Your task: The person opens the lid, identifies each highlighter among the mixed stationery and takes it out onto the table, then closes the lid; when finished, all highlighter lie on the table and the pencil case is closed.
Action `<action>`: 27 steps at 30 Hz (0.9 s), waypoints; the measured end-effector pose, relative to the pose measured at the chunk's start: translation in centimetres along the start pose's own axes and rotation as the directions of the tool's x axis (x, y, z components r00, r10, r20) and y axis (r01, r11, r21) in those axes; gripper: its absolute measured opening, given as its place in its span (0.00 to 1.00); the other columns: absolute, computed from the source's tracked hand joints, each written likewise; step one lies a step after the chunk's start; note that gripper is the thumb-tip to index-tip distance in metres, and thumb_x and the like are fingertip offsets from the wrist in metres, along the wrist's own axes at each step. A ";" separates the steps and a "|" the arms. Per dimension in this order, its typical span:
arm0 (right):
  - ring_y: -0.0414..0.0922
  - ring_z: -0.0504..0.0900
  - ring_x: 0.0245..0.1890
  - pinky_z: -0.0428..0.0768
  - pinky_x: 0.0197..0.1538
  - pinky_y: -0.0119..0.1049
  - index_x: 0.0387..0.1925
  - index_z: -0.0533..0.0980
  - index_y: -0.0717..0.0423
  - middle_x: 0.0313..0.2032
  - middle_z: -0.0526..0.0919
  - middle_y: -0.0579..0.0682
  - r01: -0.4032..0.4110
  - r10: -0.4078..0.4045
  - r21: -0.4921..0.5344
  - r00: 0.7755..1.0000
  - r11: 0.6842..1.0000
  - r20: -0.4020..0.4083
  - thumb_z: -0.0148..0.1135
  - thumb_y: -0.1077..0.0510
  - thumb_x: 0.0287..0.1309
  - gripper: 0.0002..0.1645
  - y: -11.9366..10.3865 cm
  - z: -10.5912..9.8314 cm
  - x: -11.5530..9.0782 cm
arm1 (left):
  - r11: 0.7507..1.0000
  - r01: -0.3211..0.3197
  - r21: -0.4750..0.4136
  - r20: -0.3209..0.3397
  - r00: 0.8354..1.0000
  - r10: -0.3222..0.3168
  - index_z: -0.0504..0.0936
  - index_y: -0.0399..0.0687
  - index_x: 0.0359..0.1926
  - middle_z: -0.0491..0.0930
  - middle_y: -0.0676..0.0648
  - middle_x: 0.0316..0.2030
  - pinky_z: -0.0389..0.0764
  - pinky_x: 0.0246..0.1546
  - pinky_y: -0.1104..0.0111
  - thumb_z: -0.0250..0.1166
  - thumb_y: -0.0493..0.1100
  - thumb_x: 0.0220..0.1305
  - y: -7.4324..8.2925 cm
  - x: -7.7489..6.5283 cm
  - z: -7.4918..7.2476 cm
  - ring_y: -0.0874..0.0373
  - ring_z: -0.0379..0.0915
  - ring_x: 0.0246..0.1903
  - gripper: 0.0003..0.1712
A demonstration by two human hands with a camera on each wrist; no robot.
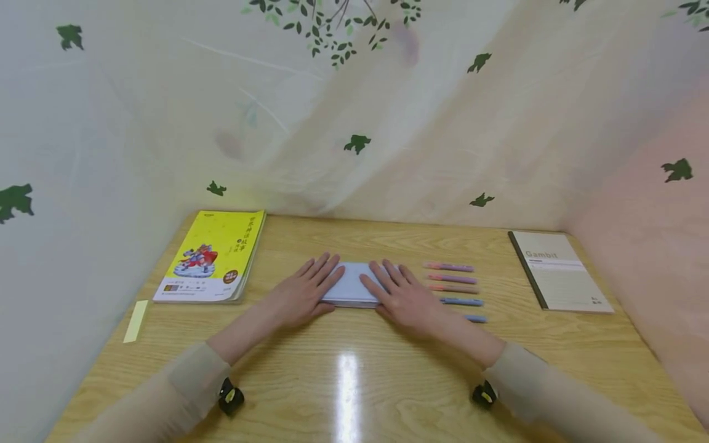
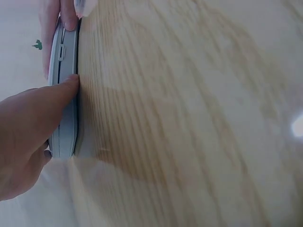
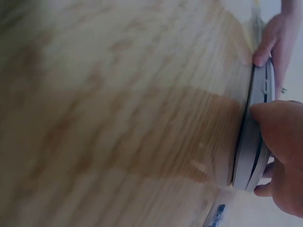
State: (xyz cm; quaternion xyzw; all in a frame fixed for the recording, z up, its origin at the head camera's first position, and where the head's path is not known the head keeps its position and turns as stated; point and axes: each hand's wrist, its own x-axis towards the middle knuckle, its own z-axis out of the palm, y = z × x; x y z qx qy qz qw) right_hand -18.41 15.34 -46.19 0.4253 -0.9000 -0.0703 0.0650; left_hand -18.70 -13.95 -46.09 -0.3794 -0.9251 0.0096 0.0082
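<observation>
A light blue flat hard case [image 1: 352, 283] lies on the table between the two hands, its small clasp visible on the front side in the left wrist view. My left hand [image 1: 301, 295] rests over the left end, fingers straight and spread across the top. From the other side, my right hand [image 1: 410, 301] lies over the right end with its fingers also extended on the lid. Both thumbs touch the front side of the case, as the left thumb [image 2: 66, 92] and the right thumb [image 3: 260, 113] show up close.
Several pens [image 1: 453, 279] lie in a column beside the right hand, partly covered at the bottom. A yellow book [image 1: 221, 246] and a pale yellow strip [image 1: 135, 321] are at left. A notebook [image 1: 559, 271] with a dark spine lies at right. A printed curtain [image 1: 421, 154] surrounds the table.
</observation>
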 end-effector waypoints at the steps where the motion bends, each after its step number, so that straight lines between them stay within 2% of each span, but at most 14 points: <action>1: 0.62 0.61 0.79 0.68 0.75 0.61 0.81 0.53 0.52 0.80 0.56 0.63 0.007 -0.007 -0.006 1.000 1.000 -0.009 0.52 0.45 0.77 0.39 -0.1 0.1 0.1 | 1.000 -0.003 0.005 -0.003 1.000 0.003 0.51 0.41 0.81 0.46 0.36 0.82 0.55 0.81 0.48 0.53 0.60 0.77 0.0 0.0 0.0 0.39 0.45 0.82 0.44; 8: 0.59 0.57 0.81 0.64 0.77 0.60 0.81 0.52 0.55 0.80 0.54 0.63 0.047 -0.047 -0.005 0.998 0.999 -0.028 0.51 0.48 0.78 0.39 -0.1 0.4 0.2 | 1.000 -0.012 0.025 0.011 1.000 0.012 0.51 0.43 0.82 0.46 0.38 0.83 0.55 0.81 0.48 0.52 0.60 0.78 -0.1 -0.1 0.1 0.40 0.45 0.82 0.43; 14: 0.62 0.56 0.80 0.64 0.77 0.62 0.81 0.52 0.56 0.81 0.52 0.64 0.075 -0.073 0.052 0.997 0.996 -0.030 0.50 0.52 0.78 0.38 -0.2 0.4 0.4 | 0.997 -0.033 0.064 0.017 0.999 0.032 0.50 0.48 0.82 0.45 0.40 0.83 0.55 0.81 0.48 0.50 0.60 0.79 -0.2 -0.3 0.3 0.42 0.44 0.82 0.42; 17: 0.64 0.55 0.80 0.63 0.77 0.64 0.81 0.52 0.56 0.81 0.51 0.65 0.075 -0.073 0.080 0.997 0.994 -0.029 0.49 0.53 0.79 0.37 -0.3 0.5 0.2 | 0.995 -0.046 0.083 0.012 0.999 0.045 0.50 0.48 0.82 0.46 0.40 0.83 0.55 0.81 0.48 0.49 0.60 0.79 -0.2 -0.2 0.5 0.42 0.44 0.82 0.41; 27: 0.63 0.55 0.81 0.62 0.77 0.63 0.81 0.52 0.55 0.81 0.50 0.64 0.056 -0.054 0.067 0.998 0.996 -0.026 0.49 0.53 0.79 0.37 -0.3 0.9 -0.1 | 0.992 -0.060 0.107 0.006 0.998 0.060 0.52 0.48 0.82 0.47 0.40 0.83 0.56 0.81 0.49 0.50 0.60 0.79 -0.1 0.0 0.6 0.41 0.46 0.82 0.41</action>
